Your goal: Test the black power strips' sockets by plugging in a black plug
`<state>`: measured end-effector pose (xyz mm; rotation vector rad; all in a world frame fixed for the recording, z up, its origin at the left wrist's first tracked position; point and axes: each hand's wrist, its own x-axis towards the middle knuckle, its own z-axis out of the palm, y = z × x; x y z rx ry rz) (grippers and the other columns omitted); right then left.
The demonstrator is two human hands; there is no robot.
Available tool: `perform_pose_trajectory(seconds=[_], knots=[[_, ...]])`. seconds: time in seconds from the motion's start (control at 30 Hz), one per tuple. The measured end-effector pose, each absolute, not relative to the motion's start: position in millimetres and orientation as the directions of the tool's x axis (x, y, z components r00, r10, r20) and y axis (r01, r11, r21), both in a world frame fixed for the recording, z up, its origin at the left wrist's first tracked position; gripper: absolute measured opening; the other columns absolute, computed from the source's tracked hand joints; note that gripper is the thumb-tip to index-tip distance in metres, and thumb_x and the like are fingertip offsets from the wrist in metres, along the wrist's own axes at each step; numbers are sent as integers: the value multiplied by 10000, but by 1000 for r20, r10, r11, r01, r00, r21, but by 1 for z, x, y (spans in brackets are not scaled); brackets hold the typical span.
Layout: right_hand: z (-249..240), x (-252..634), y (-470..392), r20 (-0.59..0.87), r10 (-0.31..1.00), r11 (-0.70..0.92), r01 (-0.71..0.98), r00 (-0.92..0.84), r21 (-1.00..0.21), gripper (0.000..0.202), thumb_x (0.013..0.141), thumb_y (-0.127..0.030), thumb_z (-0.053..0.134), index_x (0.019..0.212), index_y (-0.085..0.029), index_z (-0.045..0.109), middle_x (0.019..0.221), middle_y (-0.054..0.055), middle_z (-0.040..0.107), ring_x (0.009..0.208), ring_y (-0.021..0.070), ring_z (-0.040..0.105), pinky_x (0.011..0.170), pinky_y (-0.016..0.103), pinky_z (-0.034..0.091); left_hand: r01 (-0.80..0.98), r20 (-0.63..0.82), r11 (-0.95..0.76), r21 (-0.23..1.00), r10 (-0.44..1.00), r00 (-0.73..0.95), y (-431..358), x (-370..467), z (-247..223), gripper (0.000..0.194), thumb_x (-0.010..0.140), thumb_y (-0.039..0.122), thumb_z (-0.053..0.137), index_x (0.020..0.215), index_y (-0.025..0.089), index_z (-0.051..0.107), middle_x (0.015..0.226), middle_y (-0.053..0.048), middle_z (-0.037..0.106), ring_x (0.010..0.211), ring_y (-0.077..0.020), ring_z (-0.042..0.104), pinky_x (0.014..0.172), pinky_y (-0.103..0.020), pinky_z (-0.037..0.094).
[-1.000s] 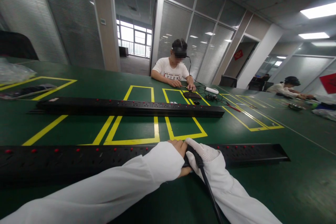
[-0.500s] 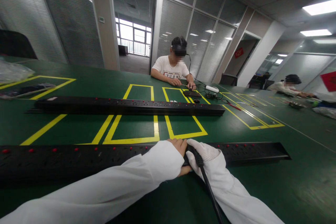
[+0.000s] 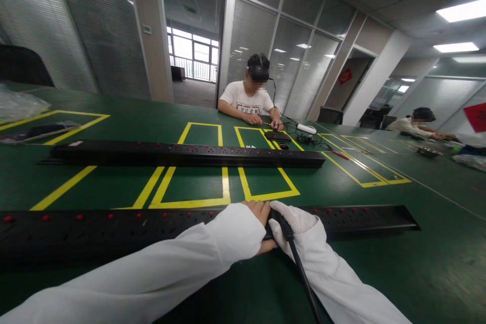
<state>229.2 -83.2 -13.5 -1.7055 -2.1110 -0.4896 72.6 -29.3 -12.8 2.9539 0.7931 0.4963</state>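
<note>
A long black power strip (image 3: 114, 223) with a row of red dots lies across the near part of the green table. My left hand (image 3: 261, 212), ungloved below a white sleeve, is closed around the strip, fingers on its far side and thumb on the near side. Right beside it, my right hand (image 3: 292, 220) wears a white dotted glove and grips a black plug (image 3: 283, 225) against the strip's top. A thick black cable (image 3: 304, 273) runs from the plug toward me. The plug's front end is hidden between the hands.
Beyond lies a second black strip (image 3: 190, 154) on the green table (image 3: 125, 187) with yellow tape outlines. Across the table a person (image 3: 246, 96) handles small parts near cables and a white power strip (image 3: 307, 129). Another person (image 3: 413, 124) works far right. Plastic bags (image 3: 18, 104) lie left.
</note>
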Motion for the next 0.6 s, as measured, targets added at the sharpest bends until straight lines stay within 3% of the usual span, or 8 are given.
perform_pose_trajectory(seconds=[0.6], knots=[[-16, 232, -82, 518, 829, 221, 974, -211, 43, 339, 776, -377, 384, 1043, -215, 517, 755, 28, 608, 648, 158, 580, 580, 259, 415, 483, 313, -871, 91, 485, 817, -30, 72, -11, 532, 729, 519, 399, 1092, 129, 391, 937, -87, 535, 849, -238, 515, 736, -362, 432]])
